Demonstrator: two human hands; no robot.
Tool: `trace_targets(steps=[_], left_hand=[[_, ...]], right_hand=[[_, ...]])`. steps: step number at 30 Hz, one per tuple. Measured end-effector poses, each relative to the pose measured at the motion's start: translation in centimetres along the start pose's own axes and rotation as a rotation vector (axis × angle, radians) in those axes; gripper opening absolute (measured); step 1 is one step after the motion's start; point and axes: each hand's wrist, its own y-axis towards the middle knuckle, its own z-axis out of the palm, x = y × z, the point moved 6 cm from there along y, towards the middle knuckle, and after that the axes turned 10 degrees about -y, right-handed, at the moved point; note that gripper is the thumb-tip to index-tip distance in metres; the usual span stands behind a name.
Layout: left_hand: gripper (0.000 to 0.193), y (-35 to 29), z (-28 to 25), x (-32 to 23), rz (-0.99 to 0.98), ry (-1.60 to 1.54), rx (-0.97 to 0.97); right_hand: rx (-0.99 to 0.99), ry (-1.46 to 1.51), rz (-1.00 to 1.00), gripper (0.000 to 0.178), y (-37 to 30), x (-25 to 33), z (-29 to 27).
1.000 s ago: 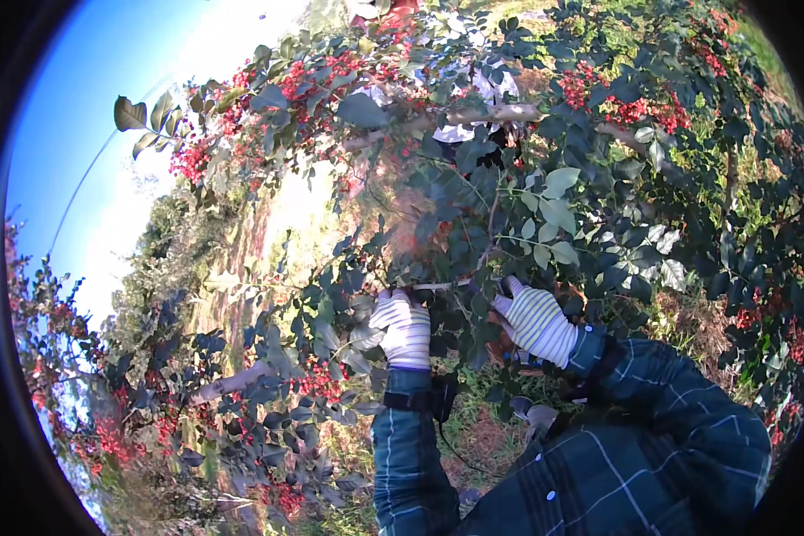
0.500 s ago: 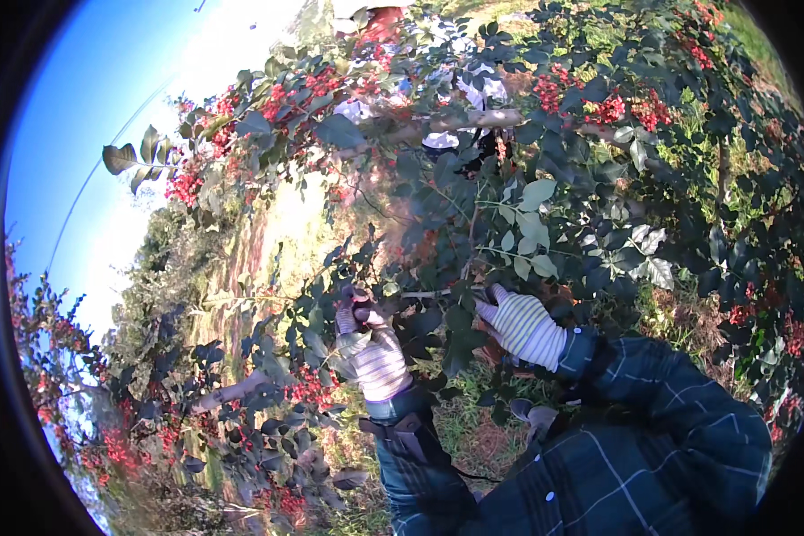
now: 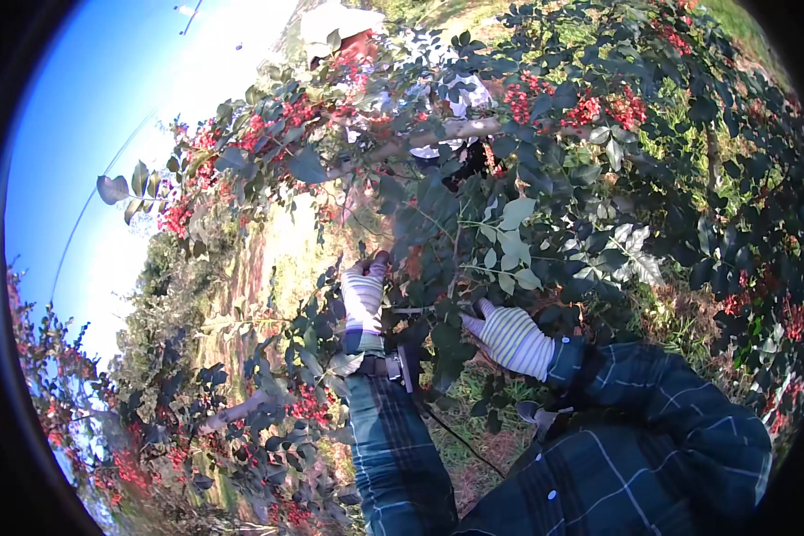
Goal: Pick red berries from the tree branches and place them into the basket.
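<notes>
Lying between left hand (image 3: 364, 288) and right hand (image 3: 514, 339): stem (image 3: 417, 310).

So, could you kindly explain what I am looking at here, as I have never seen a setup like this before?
Of course. There is no machine: these are a person's own two hands, in striped gloves. The view comes from a wide fisheye camera worn on the head and looking down, so straight edges bend toward the rim.

The left hand is raised among leaves; its wrist wears a dark strap. The right hand is at the end of a thin stem. I cannot tell whether either hand grips anything.

Around them grow red berries, and a pale branch crosses beyond the hands. The plaid sleeves are the person's own.
</notes>
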Motion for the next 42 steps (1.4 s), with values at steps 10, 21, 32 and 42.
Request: trace_targets(steps=[10,21,32,42], left_hand=[[0.023,-2.1,-0.7,1.5,0.089,0.301,0.024],[0.026,-2.4,-0.6,3.4,-0.202,-0.838,0.051],[0.029,-2.6,-0.2,0.0,0.032,0.115,0.001],[0.026,-3.8,-0.7,-2.1,0.139,0.218,-0.025]], right_hand=[[0.000,0.010,-0.005,0.040,0.1,0.0,0.1],[-0.004,-0.013,-0.003,0.037,-0.1,-0.1,0.7],[0.104,-0.062,-0.033,0.063,-0.1,-0.1,1.4],[0.137,-0.057,-0.025,0.057,-0.2,0.1,2.0]])
